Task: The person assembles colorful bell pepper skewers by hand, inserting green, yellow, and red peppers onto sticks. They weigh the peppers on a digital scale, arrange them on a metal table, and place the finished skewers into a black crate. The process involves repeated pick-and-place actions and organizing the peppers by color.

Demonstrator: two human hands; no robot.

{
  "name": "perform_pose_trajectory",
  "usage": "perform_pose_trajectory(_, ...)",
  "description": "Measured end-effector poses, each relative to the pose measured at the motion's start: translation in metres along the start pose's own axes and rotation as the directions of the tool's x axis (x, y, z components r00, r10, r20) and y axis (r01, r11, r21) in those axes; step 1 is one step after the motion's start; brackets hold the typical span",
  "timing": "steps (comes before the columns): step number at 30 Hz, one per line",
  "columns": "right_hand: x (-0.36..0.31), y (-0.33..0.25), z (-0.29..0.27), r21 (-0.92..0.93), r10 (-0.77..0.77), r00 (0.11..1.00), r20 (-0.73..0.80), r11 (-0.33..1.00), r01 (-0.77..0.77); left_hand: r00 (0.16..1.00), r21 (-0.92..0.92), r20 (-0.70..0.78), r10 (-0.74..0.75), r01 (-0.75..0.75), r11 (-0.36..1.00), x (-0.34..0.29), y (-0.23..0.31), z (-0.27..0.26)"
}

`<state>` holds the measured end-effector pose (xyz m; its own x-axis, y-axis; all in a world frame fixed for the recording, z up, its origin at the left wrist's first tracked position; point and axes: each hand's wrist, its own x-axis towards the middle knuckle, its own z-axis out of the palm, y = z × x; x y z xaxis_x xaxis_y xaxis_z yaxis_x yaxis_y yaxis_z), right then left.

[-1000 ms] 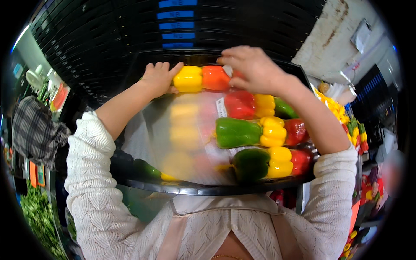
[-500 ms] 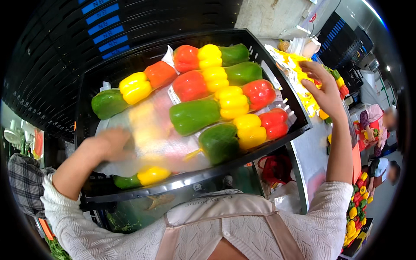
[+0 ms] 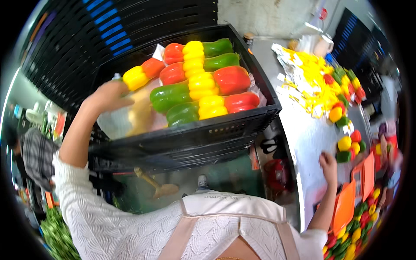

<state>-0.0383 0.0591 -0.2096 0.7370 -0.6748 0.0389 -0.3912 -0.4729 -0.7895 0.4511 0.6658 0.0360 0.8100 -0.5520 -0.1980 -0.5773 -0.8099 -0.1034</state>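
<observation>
- A black plastic crate point(image 3: 208, 130) with slatted, ventilated walls sits tilted in front of the person, on top of other black crates point(image 3: 86, 39) stacked behind and under it.
- Inside lie clear-wrapped packs of bell peppers point(image 3: 197, 93), each a row of one green, one yellow and one red pepper, glossy and smooth, laid side by side across the crate.
- One more pack point(image 3: 143, 73), yellow and orange, lies at the crate's upper left corner.
- The left hand point(image 3: 108, 95) reaches into the crate's left side, fingers curled at the end of that pack and over clear film; whether it grips is unclear.
- The right hand point(image 3: 329, 167) is well apart, away from the crate, fingers spread open over a white table point(image 3: 312, 138), holding nothing.
- Loose peppers point(image 3: 349, 145) lie just beyond it.
</observation>
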Motion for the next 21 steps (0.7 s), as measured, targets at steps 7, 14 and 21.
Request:
perform_pose_trajectory(7, -0.072, 0.108, -0.018, 0.184, 0.192, 0.978, 0.082, 0.961, -0.205, 0.888, -0.044, -0.460, 0.014, -0.038, 0.998, -0.006, 0.124, -0.087)
perform_pose_trajectory(14, -0.116, 0.142, 0.038, 0.051, 0.241, 0.958, -0.158, 0.971, -0.235, 0.911, -0.218, -0.295, -0.287, 0.228, 0.949, 0.052, 0.117, -0.105)
perform_pose_trajectory(21, -0.112, 0.148, 0.025, 0.222, 0.299, 0.939, -0.171, 0.940, -0.259, 0.874, -0.345, -0.037, -0.484, 0.443, 0.827, 0.109, 0.086, -0.065)
